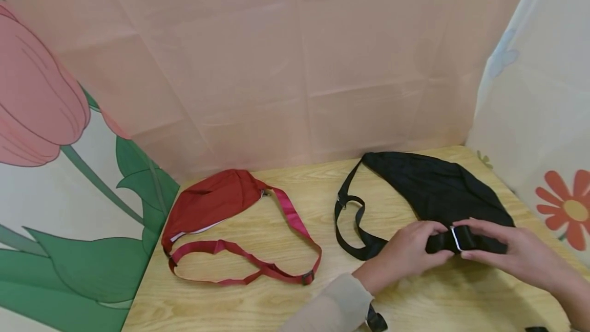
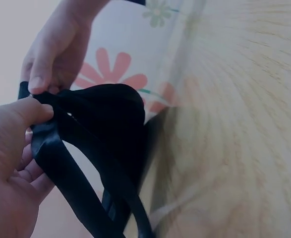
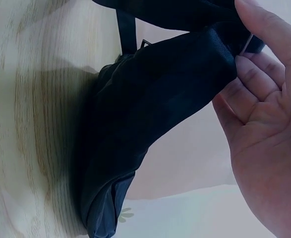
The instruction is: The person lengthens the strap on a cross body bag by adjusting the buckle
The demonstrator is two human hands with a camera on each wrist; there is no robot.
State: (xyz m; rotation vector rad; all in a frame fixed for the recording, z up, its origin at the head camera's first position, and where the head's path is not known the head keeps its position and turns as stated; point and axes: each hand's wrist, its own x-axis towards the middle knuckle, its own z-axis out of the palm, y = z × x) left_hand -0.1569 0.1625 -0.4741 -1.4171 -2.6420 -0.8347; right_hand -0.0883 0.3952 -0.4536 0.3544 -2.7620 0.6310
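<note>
A black waist bag (image 1: pixel 428 183) lies on the right side of the table, its near end raised between both hands. My left hand (image 1: pixel 410 247) pinches the black strap (image 1: pixel 440 243) between thumb and fingers, just left of a pale rectangular buckle (image 1: pixel 456 238). On the buckle's other side, my right hand (image 1: pixel 521 252) holds the strap's looped end with thumb and fingertips. In the left wrist view, strap loops (image 2: pixel 68 181) hang below the left thumb. The right wrist view shows the bag body (image 3: pixel 150 94) sloping down from the right hand's fingertips to the table.
A red waist bag (image 1: pixel 212 204) with its looped strap (image 1: pixel 276 273) lies on the left of the wooden table (image 1: pixel 221 306). A black clip (image 1: pixel 377 320) shows below my left sleeve (image 1: pixel 341 301). A pink sheet (image 1: pixel 295 65) hangs behind the table.
</note>
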